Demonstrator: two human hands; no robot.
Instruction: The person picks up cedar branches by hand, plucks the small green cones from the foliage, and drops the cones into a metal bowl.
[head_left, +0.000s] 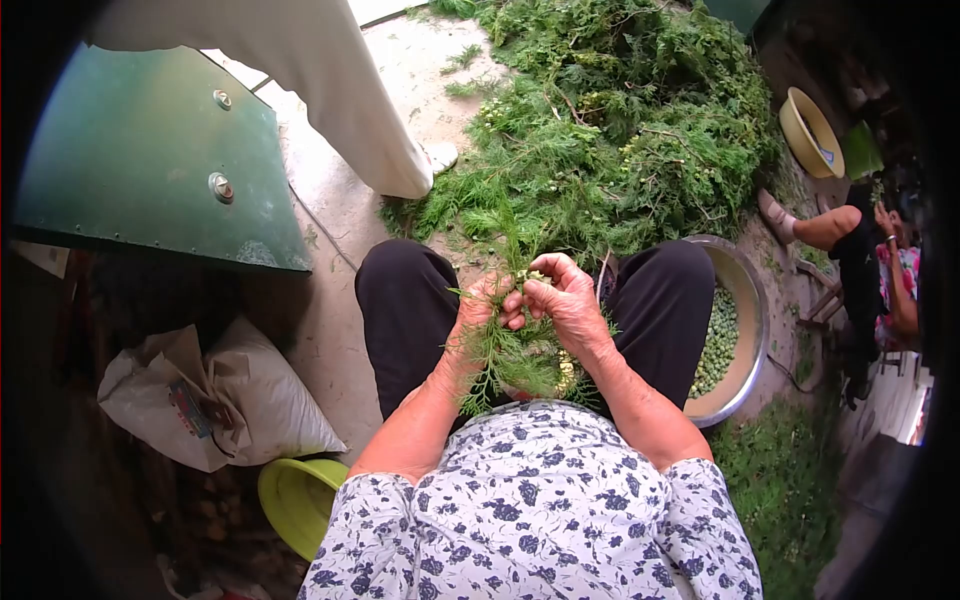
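My left hand (484,308) is closed around a leafy green conifer sprig (508,368), whose fronds hang down over my lap and stick up past my fingers. My right hand (572,305) meets it, thumb and fingers pinched on small pale green cones (536,281) on the sprig. Yellowish-green cones (566,372) also show among the fronds below my right wrist. By my right knee, a wide metal basin (752,345) holds many small round green cones (716,345); my leg hides part of it.
A large heap of cut conifer branches (620,130) lies in front. A person's trouser leg (350,110) stands beside a green metal panel (150,160). A whitish sack (260,390) and a yellow-green basin (300,500) are at left. Another person sits at right, near a cream basin (806,130).
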